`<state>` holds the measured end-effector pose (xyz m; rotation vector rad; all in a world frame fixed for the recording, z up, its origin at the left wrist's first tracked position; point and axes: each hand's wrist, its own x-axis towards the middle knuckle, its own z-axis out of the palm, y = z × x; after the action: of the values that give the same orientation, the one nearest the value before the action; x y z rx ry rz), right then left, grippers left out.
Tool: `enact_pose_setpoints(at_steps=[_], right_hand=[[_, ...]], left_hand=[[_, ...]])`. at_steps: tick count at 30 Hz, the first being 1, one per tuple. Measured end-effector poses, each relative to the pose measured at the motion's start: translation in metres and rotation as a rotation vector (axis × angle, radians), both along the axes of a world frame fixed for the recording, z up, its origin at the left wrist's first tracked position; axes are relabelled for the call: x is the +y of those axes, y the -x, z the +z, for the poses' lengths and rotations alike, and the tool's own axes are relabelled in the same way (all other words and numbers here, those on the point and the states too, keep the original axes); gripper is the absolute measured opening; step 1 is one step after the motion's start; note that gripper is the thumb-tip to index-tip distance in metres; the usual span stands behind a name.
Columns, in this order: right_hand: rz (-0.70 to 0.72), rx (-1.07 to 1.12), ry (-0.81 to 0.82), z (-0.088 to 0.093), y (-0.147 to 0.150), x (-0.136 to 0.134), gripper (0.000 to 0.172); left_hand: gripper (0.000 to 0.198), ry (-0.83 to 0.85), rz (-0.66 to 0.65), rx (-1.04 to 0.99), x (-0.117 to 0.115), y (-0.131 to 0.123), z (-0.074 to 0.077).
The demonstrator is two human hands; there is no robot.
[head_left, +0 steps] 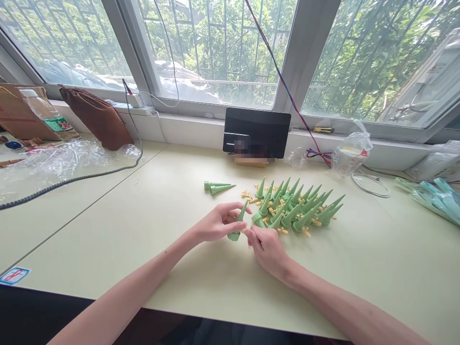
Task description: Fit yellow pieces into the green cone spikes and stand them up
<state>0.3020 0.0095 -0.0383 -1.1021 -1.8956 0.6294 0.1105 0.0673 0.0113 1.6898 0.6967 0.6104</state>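
Note:
In the middle of the table my left hand (217, 223) is closed on a green plastic watering spike (242, 211), its point up and slightly tilted. Close beside its base, my right hand (269, 247) is curled with thumb and forefinger pinched together; what lies between these fingertips is too small and covered to make out. Just past the right hand stand several green spikes (304, 209) in a tight group, points up, with small yellow valve pieces (283, 231) at their bases. Two more green spikes (220, 187) lie on their sides beyond my left hand.
A black tablet (257, 133) leans on a stand by the window. A bagged cup (350, 155), a coiled white cable (370, 185) and teal plastic (436, 196) are at right. At left are a black cord (72, 181), clear wrap (68, 160), a brown pouch (100, 117) and a bottle (48, 112).

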Motion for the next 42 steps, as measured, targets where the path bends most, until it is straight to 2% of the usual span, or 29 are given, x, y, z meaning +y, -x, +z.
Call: enact_pose_setpoints(at_steps=[5,14,30,36,42], right_hand=[[0.004,0.004,0.019,0.0027,0.0004,-0.001,0.049],[-0.021,-0.012,0.074,0.0085,0.0016,-0.002,0.033],[-0.011,-0.082,0.05,0.0011,0.0008,-0.0002,0.049],[-0.019,-0.131,0.029,0.0001,-0.0001,-0.0013,0.056],[-0.009,-0.096,0.039,0.0035,0.0009,-0.0007,0.053]], left_hand=[[0.033,0.027,0.015,-0.021,-0.0011,-0.0019,0.0014],[0.032,0.048,0.06,-0.038,-0.001,-0.0032,0.0027],[0.033,0.033,0.029,-0.055,-0.0012,-0.003,0.0015],[0.035,-0.018,0.007,-0.024,-0.0003,-0.0006,0.0004],[0.036,0.003,0.036,-0.02,-0.0011,-0.0026,0.0009]])
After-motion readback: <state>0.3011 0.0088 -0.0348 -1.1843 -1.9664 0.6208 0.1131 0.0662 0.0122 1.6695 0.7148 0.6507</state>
